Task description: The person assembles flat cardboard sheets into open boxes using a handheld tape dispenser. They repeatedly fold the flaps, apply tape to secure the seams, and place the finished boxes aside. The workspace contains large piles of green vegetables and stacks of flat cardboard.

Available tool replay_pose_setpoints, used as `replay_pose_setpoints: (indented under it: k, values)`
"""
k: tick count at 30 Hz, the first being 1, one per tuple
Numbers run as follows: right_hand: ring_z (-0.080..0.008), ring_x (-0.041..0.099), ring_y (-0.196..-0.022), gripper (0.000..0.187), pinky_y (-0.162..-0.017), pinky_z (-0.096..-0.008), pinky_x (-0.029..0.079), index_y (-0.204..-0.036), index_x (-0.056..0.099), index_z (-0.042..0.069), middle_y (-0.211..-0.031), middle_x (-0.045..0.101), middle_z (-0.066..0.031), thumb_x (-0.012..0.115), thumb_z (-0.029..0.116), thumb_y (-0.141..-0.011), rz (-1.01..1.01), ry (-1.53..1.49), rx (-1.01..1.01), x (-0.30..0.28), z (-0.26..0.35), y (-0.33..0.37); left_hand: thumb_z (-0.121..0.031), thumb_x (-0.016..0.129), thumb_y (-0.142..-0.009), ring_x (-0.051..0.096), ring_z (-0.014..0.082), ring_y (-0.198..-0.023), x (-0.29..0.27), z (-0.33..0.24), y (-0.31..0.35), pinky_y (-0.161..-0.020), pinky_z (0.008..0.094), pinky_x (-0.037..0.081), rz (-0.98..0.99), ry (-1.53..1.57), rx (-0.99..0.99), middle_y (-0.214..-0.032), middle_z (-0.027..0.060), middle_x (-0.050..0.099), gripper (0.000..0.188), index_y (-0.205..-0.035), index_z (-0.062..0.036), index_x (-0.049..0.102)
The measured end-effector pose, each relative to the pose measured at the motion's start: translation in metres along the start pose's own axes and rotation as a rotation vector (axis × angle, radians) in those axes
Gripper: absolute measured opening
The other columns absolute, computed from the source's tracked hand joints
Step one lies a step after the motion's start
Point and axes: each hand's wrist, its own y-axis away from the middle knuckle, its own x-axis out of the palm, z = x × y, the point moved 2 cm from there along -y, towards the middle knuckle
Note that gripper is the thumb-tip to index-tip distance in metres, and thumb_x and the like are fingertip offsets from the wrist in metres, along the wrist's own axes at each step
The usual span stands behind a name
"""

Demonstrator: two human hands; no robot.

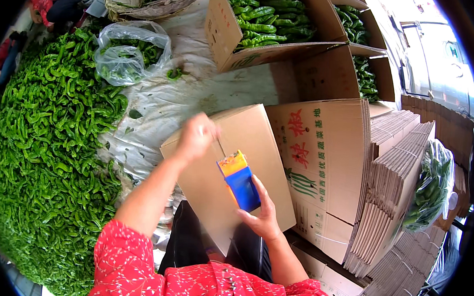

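Red, white-sprigged cloth of the person's shirt [201, 287] fills the lower edge, with dark trousers [176, 247] beyond it. Past the knees stands a plain cardboard box [259, 144]. Over the middle of its top, nearer the right edge than the left, is a blue-and-yellow box [242, 185], gripped by the right hand [265, 220] at its blue end; whether it touches the cardboard is unclear. The left hand [197, 136], blurred, is closed on a thin rod [221, 147] that reaches the yellow end. Just beside the plain box's right edge stands a printed carton [316, 180], with stacked flattened cartons [392, 179] next to it. A white sheet [189, 91] carries a heap of green peppers [52, 153] along its left edge; near its far edge, an open carton [222, 33] holds more peppers.
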Motion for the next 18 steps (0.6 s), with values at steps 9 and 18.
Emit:
replay_pose_setpoints:
  k: [9, 18]
  values:
    - [-0.0326, 0.063, -0.075, 0.06, -0.069, -0.0416, 0.052, -0.129, 0.057, 0.021, -0.088, 0.056, -0.0161, 0.073, 0.024, -0.072, -0.036, 0.376, 0.158, 0.029, -0.023, -0.023, -0.04, 0.066, -0.08, 0.062, 0.0338, -0.099, -0.003, 0.135, -0.08, -0.086, 0.0417, 0.049, 0.485, -0.721, -0.449, -0.103, 0.0161, 0.067, 0.032, -0.092, -0.0105, 0.072]
    - [-0.0326, 0.062, -0.073, 0.057, -0.068, -0.0411, 0.053, -0.128, 0.058, 0.023, -0.083, 0.056, -0.0152, 0.072, 0.029, -0.073, -0.059, 0.414, 0.255, 0.029, -0.028, -0.025, -0.047, 0.057, -0.086, 0.063, 0.0352, -0.091, 0.063, 0.032, -0.047, -0.074, 0.0491, 0.05, -0.059, -0.909, -0.048, -0.095, 0.0145, 0.065, 0.042, -0.102, -0.0076, 0.059]
